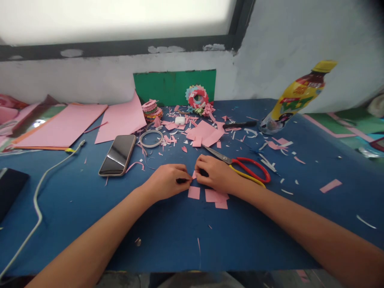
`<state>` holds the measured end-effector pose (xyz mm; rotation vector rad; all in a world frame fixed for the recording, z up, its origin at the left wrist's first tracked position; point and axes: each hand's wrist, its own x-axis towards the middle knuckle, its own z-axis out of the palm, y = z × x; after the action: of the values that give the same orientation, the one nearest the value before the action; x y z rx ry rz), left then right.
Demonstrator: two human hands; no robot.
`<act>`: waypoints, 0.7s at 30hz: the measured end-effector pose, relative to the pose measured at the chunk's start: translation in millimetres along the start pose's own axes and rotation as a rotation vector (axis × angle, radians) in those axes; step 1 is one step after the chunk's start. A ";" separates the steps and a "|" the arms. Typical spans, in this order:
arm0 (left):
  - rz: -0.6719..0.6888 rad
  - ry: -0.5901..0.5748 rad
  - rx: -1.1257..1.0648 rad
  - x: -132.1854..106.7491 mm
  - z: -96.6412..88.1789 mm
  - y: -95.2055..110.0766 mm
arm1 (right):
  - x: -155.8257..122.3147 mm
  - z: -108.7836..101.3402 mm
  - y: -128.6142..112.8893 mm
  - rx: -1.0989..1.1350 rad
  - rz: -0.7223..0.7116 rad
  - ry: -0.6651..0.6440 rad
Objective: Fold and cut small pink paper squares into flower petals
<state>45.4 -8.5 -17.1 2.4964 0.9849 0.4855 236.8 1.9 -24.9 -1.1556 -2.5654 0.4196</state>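
Between my two hands is a small piece of pink paper (194, 175), pinched at its edges and partly covered by fingers. My left hand (171, 182) has its fingers closed at the paper's left side. From the other side, my right hand (214, 172) curls its fingers onto the same piece. Just below lie a pink paper square (194, 193) and a few overlapping pink pieces (216, 197). Scissors (237, 162) with red and yellow handles rest beside my right hand, the yellow loop partly behind my forearm.
A phone (118, 155) and a tape roll (151, 138) lie left of my hands. A white cable (39, 200) runs along the left. Pink sheets (60, 124) are behind. Folded paper rings (198, 97) stand among scraps at the back. A drink bottle (295, 100) stands right.
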 end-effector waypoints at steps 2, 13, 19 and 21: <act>0.011 -0.013 0.024 -0.6 -2.7 1.4 | -0.4 0.6 -0.2 -0.025 -0.013 0.009; 0.123 -0.085 0.269 -3.2 -0.4 3.9 | 0.4 1.0 2.5 0.036 0.001 0.029; 0.147 -0.096 0.308 -2.9 -2.8 6.8 | 1.5 -0.5 2.7 0.120 0.018 0.023; 0.149 -0.090 0.295 -3.1 -3.8 7.2 | 1.9 -0.8 2.2 0.119 0.021 0.018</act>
<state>45.5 -14.6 -10.9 2.8422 0.8944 0.2851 237.3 4.9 -24.7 -1.1402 -2.4779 0.5568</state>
